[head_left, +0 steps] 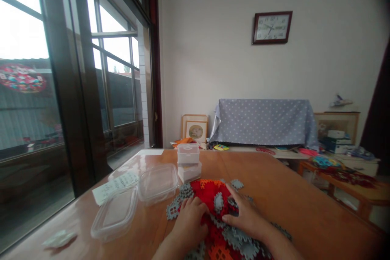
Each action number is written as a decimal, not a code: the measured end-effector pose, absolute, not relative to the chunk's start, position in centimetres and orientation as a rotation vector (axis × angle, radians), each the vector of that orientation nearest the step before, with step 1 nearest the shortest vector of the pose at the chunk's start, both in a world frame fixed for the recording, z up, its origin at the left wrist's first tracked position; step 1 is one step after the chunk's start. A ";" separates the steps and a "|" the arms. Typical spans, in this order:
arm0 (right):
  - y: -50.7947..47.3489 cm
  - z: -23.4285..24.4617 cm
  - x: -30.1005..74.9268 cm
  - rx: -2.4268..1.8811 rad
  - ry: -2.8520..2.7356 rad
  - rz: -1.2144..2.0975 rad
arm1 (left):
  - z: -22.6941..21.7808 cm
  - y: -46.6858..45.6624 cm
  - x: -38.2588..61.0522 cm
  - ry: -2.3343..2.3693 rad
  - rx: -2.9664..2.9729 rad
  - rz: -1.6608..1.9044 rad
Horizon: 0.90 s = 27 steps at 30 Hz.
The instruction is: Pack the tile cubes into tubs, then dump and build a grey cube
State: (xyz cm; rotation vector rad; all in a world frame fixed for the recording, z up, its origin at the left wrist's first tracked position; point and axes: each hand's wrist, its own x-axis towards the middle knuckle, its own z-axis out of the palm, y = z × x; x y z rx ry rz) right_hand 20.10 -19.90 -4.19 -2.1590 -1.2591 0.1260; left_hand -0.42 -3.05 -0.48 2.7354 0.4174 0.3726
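A heap of interlocking plastic puzzle pieces point(210, 199) in red, grey and orange lies at the near edge of the wooden table point(292, 195). My left hand point(190, 221) rests with curled fingers on the heap's left side, against red pieces. My right hand point(245, 215) lies across its right side, fingers spread over red and grey pieces. Grey pieces point(240, 241) spread below it, and an orange piece point(219, 253) sits near the bottom edge of the view. A loose grey piece point(237, 184) lies just beyond my right fingertips. The hands hide part of the heap.
Two clear plastic containers point(157, 183) point(115, 214) and a printed paper sheet point(115, 187) lie left of the heap. A stack of small boxes point(188, 164) stands behind it. A crumpled tissue point(59, 239) lies at the left. A large window point(100, 69) runs along the table's left side.
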 end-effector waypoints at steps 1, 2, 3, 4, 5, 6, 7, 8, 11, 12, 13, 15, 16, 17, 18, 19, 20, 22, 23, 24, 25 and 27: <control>-20.1 -4.2 20.1 -2.149 -1.295 0.137 | -0.3 -3.0 -0.6 0.419 2.736 0.367; -20.2 -4.2 20.2 -2.147 -1.318 0.136 | -0.2 -2.9 -0.7 0.418 2.730 0.382; -20.3 -4.3 20.4 -2.156 -1.324 0.126 | -0.1 -2.8 -0.8 0.417 2.718 0.396; -20.4 -4.4 20.8 -2.168 -1.321 0.106 | 0.0 -2.8 -0.9 0.415 2.703 0.413; -20.4 -4.6 21.2 -2.182 -1.307 0.078 | 0.1 -2.7 -0.9 0.418 2.684 0.434; -20.5 -4.8 21.7 -2.198 -1.282 0.047 | 0.1 -2.7 -0.9 0.423 2.667 0.451; -20.5 -5.1 22.2 -2.212 -1.250 0.014 | 0.2 -2.7 -0.9 0.426 2.655 0.464; -20.5 -5.3 22.8 -2.224 -1.212 -0.019 | 0.3 -2.8 -0.9 0.426 2.649 0.472; -20.4 -6.2 24.1 -2.248 -1.107 -0.103 | 0.5 -3.1 -0.9 0.387 2.648 0.443; -20.3 -6.5 24.4 -2.249 -1.087 -0.128 | 0.6 -3.3 -0.9 0.366 2.640 0.424; -20.3 -6.7 24.7 -2.246 -1.073 -0.151 | 0.7 -3.5 -0.9 0.345 2.626 0.400; -20.2 -7.0 25.1 -2.236 -1.043 -0.183 | 0.8 -3.8 -1.0 0.303 2.587 0.338; -20.1 -7.0 25.1 -2.231 -1.018 -0.193 | 0.8 -3.9 -1.0 0.284 2.565 0.303; -20.1 -7.0 25.1 -2.225 -0.989 -0.197 | 0.9 -4.0 -1.0 0.265 2.542 0.270; -20.0 -6.9 25.0 -2.219 -0.961 -0.194 | 0.9 -4.1 -1.1 0.248 2.520 0.242; -19.9 -6.8 24.7 -2.208 -0.943 -0.180 | 0.8 -4.2 -1.1 0.234 2.503 0.225; -19.8 -6.6 24.4 -2.191 -0.938 -0.157 | 0.8 -4.4 -1.1 0.225 2.490 0.223; -19.7 -6.2 23.6 -2.142 -0.973 -0.100 | 0.5 -4.7 -1.1 0.223 2.479 0.254; -19.6 -5.9 23.1 -2.118 -1.001 -0.078 | 0.2 -4.9 -1.0 0.224 2.480 0.280; -19.5 -5.6 22.6 -2.099 -1.028 -0.062 | -0.1 -5.1 -0.9 0.221 2.484 0.307; -19.4 -5.2 22.2 -2.088 -1.048 -0.052 | -0.5 -5.2 -0.7 0.214 2.491 0.336; -19.2 -4.5 21.5 -2.086 -1.073 -0.033 | -1.4 -5.4 -0.3 0.178 2.516 0.373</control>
